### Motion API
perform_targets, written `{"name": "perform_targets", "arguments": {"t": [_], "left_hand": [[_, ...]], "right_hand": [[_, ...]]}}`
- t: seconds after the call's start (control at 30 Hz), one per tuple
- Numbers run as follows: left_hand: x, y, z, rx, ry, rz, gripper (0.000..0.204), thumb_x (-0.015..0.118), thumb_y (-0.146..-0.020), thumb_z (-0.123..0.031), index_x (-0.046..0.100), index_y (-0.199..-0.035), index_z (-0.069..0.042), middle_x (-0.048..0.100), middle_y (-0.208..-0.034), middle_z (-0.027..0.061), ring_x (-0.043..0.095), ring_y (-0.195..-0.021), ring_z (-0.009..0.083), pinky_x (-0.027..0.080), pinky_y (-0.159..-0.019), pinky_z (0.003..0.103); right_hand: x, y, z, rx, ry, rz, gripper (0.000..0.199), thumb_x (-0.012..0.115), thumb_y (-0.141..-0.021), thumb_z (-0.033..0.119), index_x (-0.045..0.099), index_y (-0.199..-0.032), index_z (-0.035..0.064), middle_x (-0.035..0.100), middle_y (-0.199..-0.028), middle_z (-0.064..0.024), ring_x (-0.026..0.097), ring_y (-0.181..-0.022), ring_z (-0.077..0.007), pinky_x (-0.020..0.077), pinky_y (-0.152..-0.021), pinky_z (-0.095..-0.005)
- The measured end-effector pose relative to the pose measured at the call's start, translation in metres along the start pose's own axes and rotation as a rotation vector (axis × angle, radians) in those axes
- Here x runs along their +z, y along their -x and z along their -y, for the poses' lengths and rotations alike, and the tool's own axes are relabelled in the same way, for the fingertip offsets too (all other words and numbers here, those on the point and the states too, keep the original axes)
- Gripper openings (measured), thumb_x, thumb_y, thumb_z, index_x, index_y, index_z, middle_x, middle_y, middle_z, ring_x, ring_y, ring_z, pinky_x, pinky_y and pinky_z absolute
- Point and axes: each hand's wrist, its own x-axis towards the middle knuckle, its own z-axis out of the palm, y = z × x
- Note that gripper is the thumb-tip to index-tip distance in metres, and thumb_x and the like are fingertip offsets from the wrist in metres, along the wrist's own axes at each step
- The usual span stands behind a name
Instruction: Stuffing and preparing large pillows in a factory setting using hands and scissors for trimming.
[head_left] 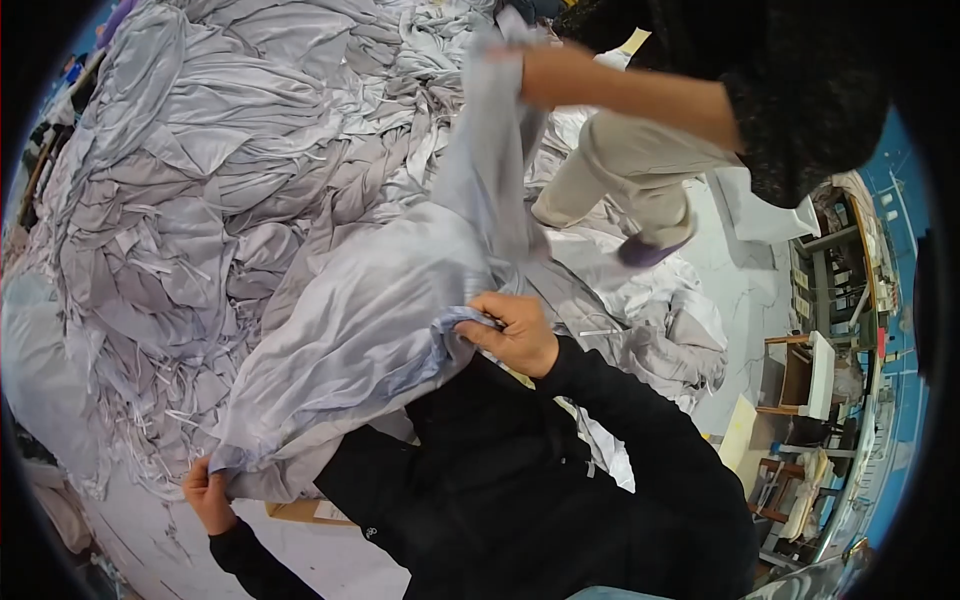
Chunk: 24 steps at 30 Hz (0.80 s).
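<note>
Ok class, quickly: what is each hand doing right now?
Left hand: closed on the grey cloth's lower edge.
Right hand: closed on the same cloth.

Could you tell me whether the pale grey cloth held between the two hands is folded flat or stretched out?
Stretched out: the pale grey cloth hangs creased between the left hand and right hand, both gripping its edge.

Even soft light, dark warped fisheye rim

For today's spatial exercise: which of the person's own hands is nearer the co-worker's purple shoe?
Right. The right hand grips the grey cloth just below-left of the purple shoe; the left hand holds its far lower corner.
</note>
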Motion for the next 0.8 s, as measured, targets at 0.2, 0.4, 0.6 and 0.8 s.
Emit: {"name": "perform_targets", "arguments": {"t": [0.2,0.4,0.6,0.8], "left_hand": [[0.054,-0.010,-0.020,0.134,0.149,0.011,0.012,0.058,-0.084,-0.002,0.062,-0.094,0.003,0.063,-0.084,0.0015,0.056,-0.075,0.0076,0.043,-0.070,0.021],[0.072,-0.008,-0.017,0.000,0.211,0.093,0.014,0.054,-0.083,-0.001,0.064,-0.091,0.004,0.063,-0.081,0.0000,0.055,-0.075,0.0069,0.042,-0.069,0.021],[0.127,-0.017,-0.012,-0.016,0.249,0.248,0.020,0.053,-0.079,-0.012,0.064,-0.083,0.004,0.063,-0.075,0.0021,0.056,-0.069,0.0088,0.044,-0.065,0.023],[0.140,-0.006,0.009,-0.049,0.417,0.199,0.017,0.058,-0.077,-0.011,0.065,-0.084,0.003,0.064,-0.074,0.0025,0.056,-0.067,0.0088,0.043,-0.062,0.023]], "right_hand": [[0.026,-0.015,0.003,-0.316,0.076,-0.188,0.023,0.071,-0.075,-0.002,0.064,-0.097,0.0010,0.062,-0.087,-0.0100,0.059,-0.064,-0.0163,0.0461,-0.056,-0.0253],[0.056,-0.008,0.001,-0.445,0.081,-0.102,0.029,0.065,-0.071,-0.012,0.064,-0.097,0.0001,0.064,-0.079,-0.0105,0.065,-0.065,-0.0163,0.0503,-0.058,-0.0235],[0.088,0.000,-0.019,-0.430,0.174,0.134,0.031,0.071,-0.064,-0.005,0.063,-0.093,0.0043,0.062,-0.074,-0.0058,0.065,-0.065,-0.0204,0.0505,-0.054,-0.0282],[0.109,0.010,-0.029,-0.519,0.249,0.220,0.031,0.068,-0.062,-0.002,0.062,-0.091,0.0070,0.056,-0.067,-0.0051,0.060,-0.059,-0.0212,0.0468,-0.050,-0.0304]]}}
